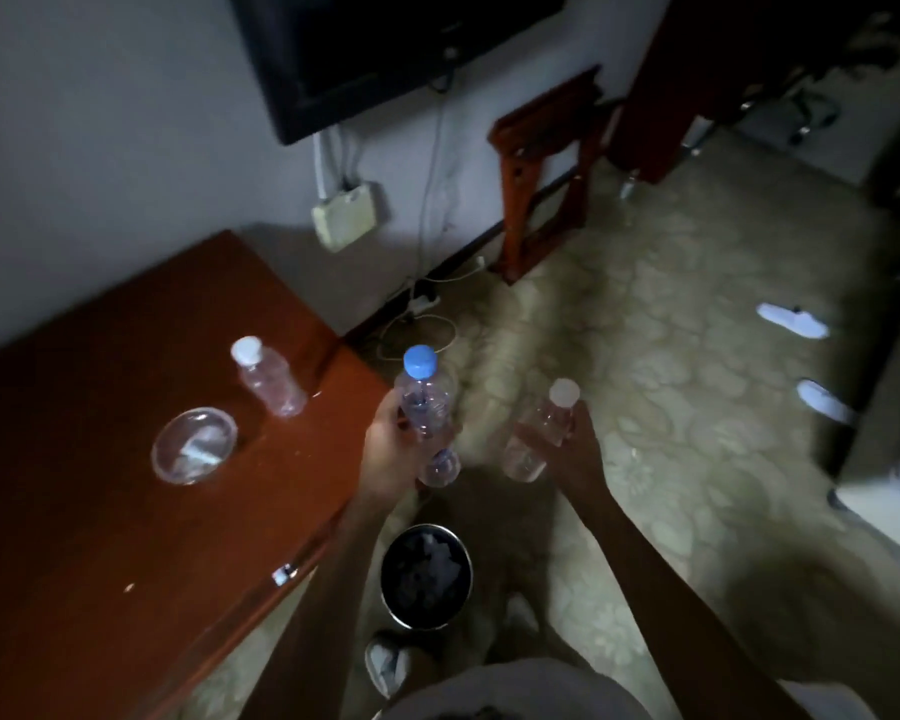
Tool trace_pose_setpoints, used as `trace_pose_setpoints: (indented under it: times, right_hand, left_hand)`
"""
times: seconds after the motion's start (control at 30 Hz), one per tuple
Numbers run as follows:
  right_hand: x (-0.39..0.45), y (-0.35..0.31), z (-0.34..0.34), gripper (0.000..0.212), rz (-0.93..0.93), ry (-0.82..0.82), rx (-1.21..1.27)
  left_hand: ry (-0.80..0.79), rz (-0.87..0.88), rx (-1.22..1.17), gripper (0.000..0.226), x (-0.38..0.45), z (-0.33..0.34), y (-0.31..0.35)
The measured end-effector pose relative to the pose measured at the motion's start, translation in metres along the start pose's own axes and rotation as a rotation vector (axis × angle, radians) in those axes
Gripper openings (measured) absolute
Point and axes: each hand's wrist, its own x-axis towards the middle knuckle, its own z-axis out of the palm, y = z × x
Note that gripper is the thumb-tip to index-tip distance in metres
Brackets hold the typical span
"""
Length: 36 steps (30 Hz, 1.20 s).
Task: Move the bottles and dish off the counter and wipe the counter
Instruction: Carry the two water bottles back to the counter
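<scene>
My left hand grips a clear bottle with a blue cap, held in the air just off the right edge of the reddish-brown wooden counter. My right hand grips a clear bottle with a white cap above the carpet. On the counter stands a third clear bottle with a white cap. A clear glass dish holding a small pale object sits just in front of it.
A round dark bin with crumpled paper stands on the carpet below my hands, beside the counter. Cables and a power strip lie by the wall. A wooden stand is farther back. White slippers lie at the right.
</scene>
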Motion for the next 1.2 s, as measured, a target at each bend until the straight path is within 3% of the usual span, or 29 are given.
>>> trace_pose_setpoints:
  times: [0.23, 0.43, 0.67, 0.87, 1.07, 1.2]
  right_hand:
    - [0.047, 0.027, -0.126, 0.065, 0.036, 0.222, 0.063]
    - [0.129, 0.060, -0.252, 0.070, 0.076, 0.312, 0.111]
    - [0.229, 0.047, -0.385, 0.061, 0.064, 0.462, 0.128]
    - [0.326, 0.043, -0.411, 0.058, 0.071, 0.474, 0.156]
    - [0.457, 0.046, -0.421, 0.056, 0.163, 0.489, 0.138]
    - [0.555, 0.005, -0.453, 0.054, 0.178, 0.526, 0.119]
  left_hand:
    - [-0.187, -0.002, 0.197, 0.049, 0.064, 0.145, 0.011]
    - [-0.301, 0.043, 0.231, 0.053, 0.117, 0.299, 0.037]
    - [-0.410, 0.141, 0.187, 0.053, 0.191, 0.448, 0.094]
    - [-0.490, 0.076, 0.233, 0.083, 0.281, 0.515, 0.102]
    - [-0.527, 0.010, 0.221, 0.057, 0.412, 0.592, 0.104]
    - [-0.625, -0.021, 0.188, 0.046, 0.510, 0.654, 0.159]
